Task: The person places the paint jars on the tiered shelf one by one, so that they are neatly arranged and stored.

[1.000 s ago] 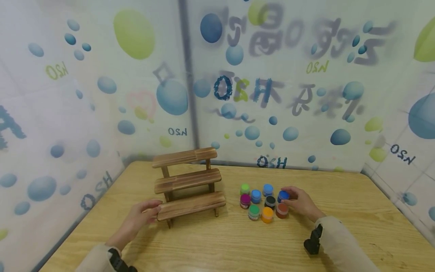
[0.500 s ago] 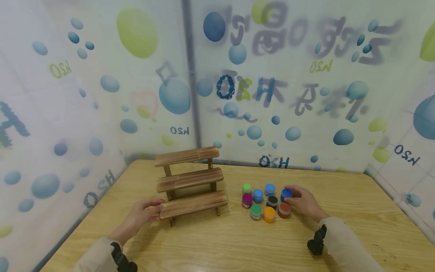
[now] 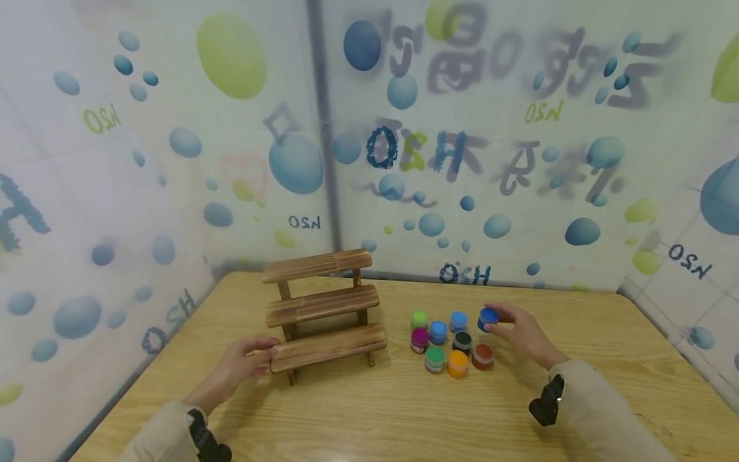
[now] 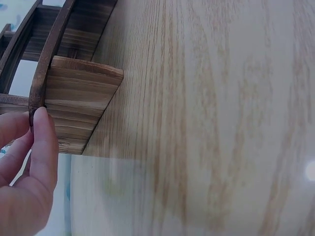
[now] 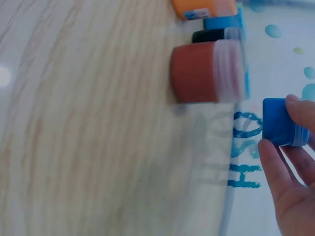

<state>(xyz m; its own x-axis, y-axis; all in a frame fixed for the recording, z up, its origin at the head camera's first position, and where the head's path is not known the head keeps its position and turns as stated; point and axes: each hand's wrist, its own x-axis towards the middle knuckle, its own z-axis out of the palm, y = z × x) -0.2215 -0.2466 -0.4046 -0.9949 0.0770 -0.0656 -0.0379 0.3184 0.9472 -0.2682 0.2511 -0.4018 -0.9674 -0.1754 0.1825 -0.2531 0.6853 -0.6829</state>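
Observation:
A three-tier wooden stand (image 3: 329, 348) of brown slats is on the left half of the table. My left hand (image 3: 239, 366) pinches the left end of its lowest slat between thumb and fingers; the left wrist view shows the grip on the slat's end (image 4: 42, 86). On the right, my right hand (image 3: 522, 333) holds a small dark blue paint jar (image 3: 487, 319) between thumb and fingers. In the right wrist view this blue jar (image 5: 278, 122) is raised off the table. Just below it in the head view sits a red-brown paint jar (image 3: 482, 357).
Several more paint jars stand grouped left of my right hand, among them an orange one (image 3: 457, 364), a black one (image 3: 462, 342), a green one (image 3: 434, 359) and a purple one (image 3: 419, 340). A patterned curtain (image 3: 491, 160) hangs behind the wooden table (image 3: 369, 417).
My right hand has lifted the dark blue jar upward from its place beside the other jars. The left hand keeps its hold on the stand. The head view has shifted slightly.

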